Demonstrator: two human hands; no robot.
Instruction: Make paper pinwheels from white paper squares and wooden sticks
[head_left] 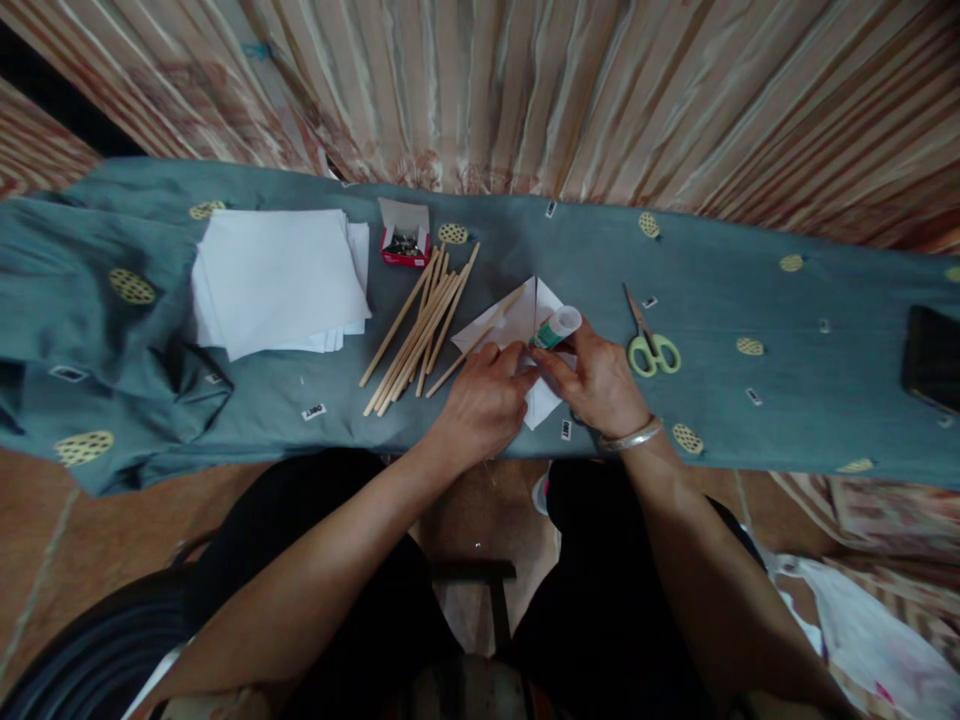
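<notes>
A folded white paper with cut triangular points lies in front of me on the cloth-covered table. My right hand grips a glue stick with a green label, tilted over the paper, its white end toward the upper right. My left hand has its fingers bent and pressed on the paper, close to the right fingertips; what lies under them is hidden. One wooden stick rests across the paper, just beyond the left hand. Green-handled scissors lie to the right of my right hand.
Several wooden sticks lie in a loose pile left of the paper. Behind them stands an open red-and-white box of small metal pieces. A stack of white sheets is farther left. A dark object sits at the right edge.
</notes>
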